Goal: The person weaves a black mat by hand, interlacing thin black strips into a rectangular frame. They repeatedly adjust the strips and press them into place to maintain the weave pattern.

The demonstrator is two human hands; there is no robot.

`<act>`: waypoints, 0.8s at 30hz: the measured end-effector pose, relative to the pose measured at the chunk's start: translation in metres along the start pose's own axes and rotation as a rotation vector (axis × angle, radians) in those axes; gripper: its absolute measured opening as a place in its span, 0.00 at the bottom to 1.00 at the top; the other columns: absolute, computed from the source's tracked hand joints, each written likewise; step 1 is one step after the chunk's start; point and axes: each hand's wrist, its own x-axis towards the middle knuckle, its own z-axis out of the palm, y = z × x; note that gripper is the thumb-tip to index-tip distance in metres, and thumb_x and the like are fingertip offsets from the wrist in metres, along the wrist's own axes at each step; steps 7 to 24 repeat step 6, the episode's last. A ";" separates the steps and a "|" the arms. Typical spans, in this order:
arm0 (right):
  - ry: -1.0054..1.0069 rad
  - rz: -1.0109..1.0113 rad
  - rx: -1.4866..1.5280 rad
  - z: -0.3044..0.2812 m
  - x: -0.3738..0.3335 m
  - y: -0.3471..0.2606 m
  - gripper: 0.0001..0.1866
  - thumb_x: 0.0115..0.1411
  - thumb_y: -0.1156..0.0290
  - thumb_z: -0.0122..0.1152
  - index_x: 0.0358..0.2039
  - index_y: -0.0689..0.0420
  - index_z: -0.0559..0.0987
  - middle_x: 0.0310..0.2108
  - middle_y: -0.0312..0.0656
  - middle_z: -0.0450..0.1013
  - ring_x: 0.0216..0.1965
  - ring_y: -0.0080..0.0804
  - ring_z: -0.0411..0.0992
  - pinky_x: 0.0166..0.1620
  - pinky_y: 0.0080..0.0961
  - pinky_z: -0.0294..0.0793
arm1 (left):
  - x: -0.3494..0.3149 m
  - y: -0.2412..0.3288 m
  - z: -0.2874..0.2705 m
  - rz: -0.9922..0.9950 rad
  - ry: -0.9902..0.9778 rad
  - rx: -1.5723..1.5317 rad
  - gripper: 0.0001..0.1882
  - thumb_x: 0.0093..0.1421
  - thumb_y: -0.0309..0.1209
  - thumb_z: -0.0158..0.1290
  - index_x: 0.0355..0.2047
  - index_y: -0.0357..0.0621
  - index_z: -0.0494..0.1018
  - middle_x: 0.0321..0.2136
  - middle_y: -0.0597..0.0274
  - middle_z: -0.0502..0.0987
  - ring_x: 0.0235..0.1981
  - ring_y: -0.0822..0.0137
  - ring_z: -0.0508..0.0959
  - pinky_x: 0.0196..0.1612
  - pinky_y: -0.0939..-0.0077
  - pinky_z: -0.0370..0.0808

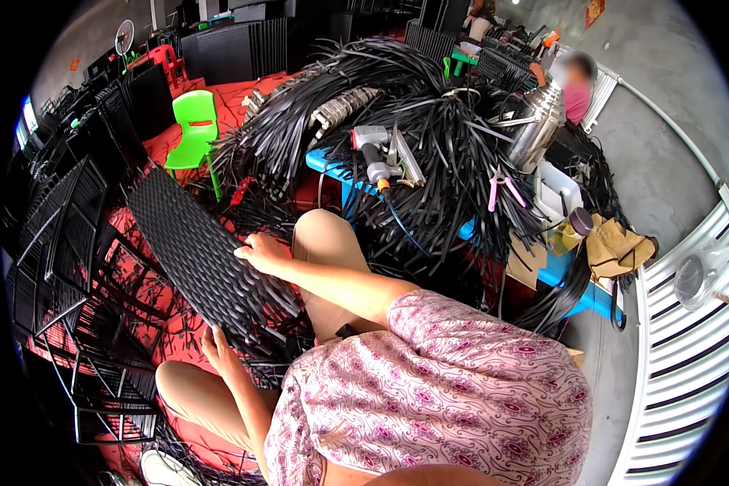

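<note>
A long woven panel of flat black strips (190,243) slants across in front of me, its loose strip ends lying by my knees. My right hand (265,253) grips the panel's right edge, fingers bent over it. At the lower left edge, my left hand (223,356) has its fingers stretched out and touching the panel's side; its palm side is partly hidden. To the right, a blue bench (559,271) bears a large heap of loose black strips (429,105), a pneumatic stapler (373,154) with a hose, and pink-handled scissors (502,190).
Black metal frames (61,316) crowd the left side. A green chair (193,134) stands beyond the panel. A metal flask (540,121), a white tub (557,190) and a brown cloth bag (620,247) are on the right. Strip scraps litter the red floor covering (174,336). Another person (577,89) sits farther back.
</note>
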 end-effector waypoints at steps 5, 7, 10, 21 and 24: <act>0.086 -0.076 0.034 0.019 0.003 0.008 0.25 0.56 0.51 0.68 0.30 0.67 0.82 0.36 0.65 0.79 0.41 0.57 0.79 0.46 0.51 0.75 | 0.009 -0.034 -0.014 -0.109 0.004 0.038 0.26 0.70 0.46 0.56 0.46 0.29 0.75 0.42 0.48 0.77 0.43 0.56 0.75 0.51 0.65 0.71; 0.041 -0.041 -0.013 0.017 0.006 0.010 0.26 0.56 0.51 0.67 0.38 0.66 0.84 0.39 0.64 0.80 0.43 0.57 0.80 0.50 0.47 0.76 | 0.008 -0.039 -0.012 -0.163 0.007 -0.030 0.26 0.70 0.48 0.56 0.47 0.31 0.76 0.46 0.46 0.78 0.46 0.55 0.75 0.55 0.63 0.70; 0.041 -0.041 -0.013 0.017 0.006 0.010 0.26 0.56 0.51 0.67 0.38 0.66 0.84 0.39 0.64 0.80 0.43 0.57 0.80 0.50 0.47 0.76 | 0.008 -0.039 -0.012 -0.163 0.007 -0.030 0.26 0.70 0.48 0.56 0.47 0.31 0.76 0.46 0.46 0.78 0.46 0.55 0.75 0.55 0.63 0.70; 0.041 -0.041 -0.013 0.017 0.006 0.010 0.26 0.56 0.51 0.67 0.38 0.66 0.84 0.39 0.64 0.80 0.43 0.57 0.80 0.50 0.47 0.76 | 0.008 -0.039 -0.012 -0.163 0.007 -0.030 0.26 0.70 0.48 0.56 0.47 0.31 0.76 0.46 0.46 0.78 0.46 0.55 0.75 0.55 0.63 0.70; 0.041 -0.041 -0.013 0.017 0.006 0.010 0.26 0.56 0.51 0.67 0.38 0.66 0.84 0.39 0.64 0.80 0.43 0.57 0.80 0.50 0.47 0.76 | 0.008 -0.039 -0.012 -0.163 0.007 -0.030 0.26 0.70 0.48 0.56 0.47 0.31 0.76 0.46 0.46 0.78 0.46 0.55 0.75 0.55 0.63 0.70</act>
